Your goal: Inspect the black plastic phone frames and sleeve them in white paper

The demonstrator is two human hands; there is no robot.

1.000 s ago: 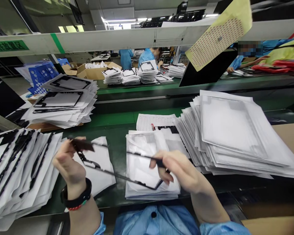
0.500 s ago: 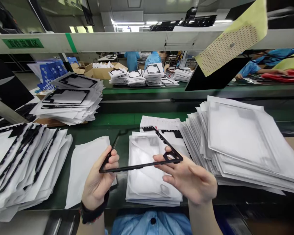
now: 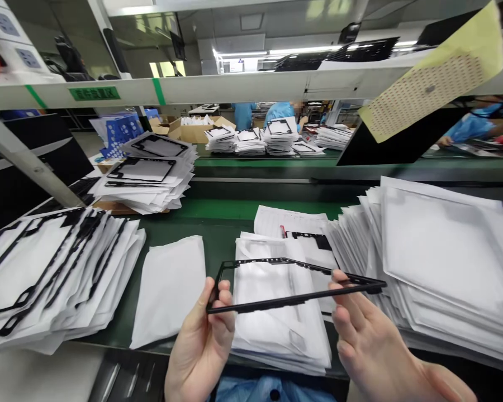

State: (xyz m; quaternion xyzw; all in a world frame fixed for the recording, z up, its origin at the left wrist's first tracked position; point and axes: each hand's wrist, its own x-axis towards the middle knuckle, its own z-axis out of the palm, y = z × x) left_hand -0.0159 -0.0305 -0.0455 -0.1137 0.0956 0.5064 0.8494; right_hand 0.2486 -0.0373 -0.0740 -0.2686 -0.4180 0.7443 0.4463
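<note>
A thin black rectangular frame (image 3: 276,304), open in the middle, is held in the air, tilted so that I see it nearly edge-on. Its left corner is pinched by the thumb and fingers of my left hand (image 3: 205,340). At the right part, my right hand (image 3: 373,340) has its fingertips against the near long bar, with the thumb held away from the frame. Below it lies a pile of white translucent sleeves (image 3: 276,340). Behind that pile, another black frame (image 3: 314,240) partly shows on white sheets.
A single white sleeve (image 3: 170,290) lies on the green bench (image 3: 222,220). Tall sleeve stacks stand at right (image 3: 448,240) and left (image 3: 109,279), the left one with black frames. A rail (image 3: 243,86) crosses ahead, with a yellow sheet (image 3: 436,84) hanging. Other people in blue work beyond.
The black frame has moved right and lower and is tilted flatter to my view. Both hands went along, and the right fingers sit at its near bar. The camera view has shifted left.
</note>
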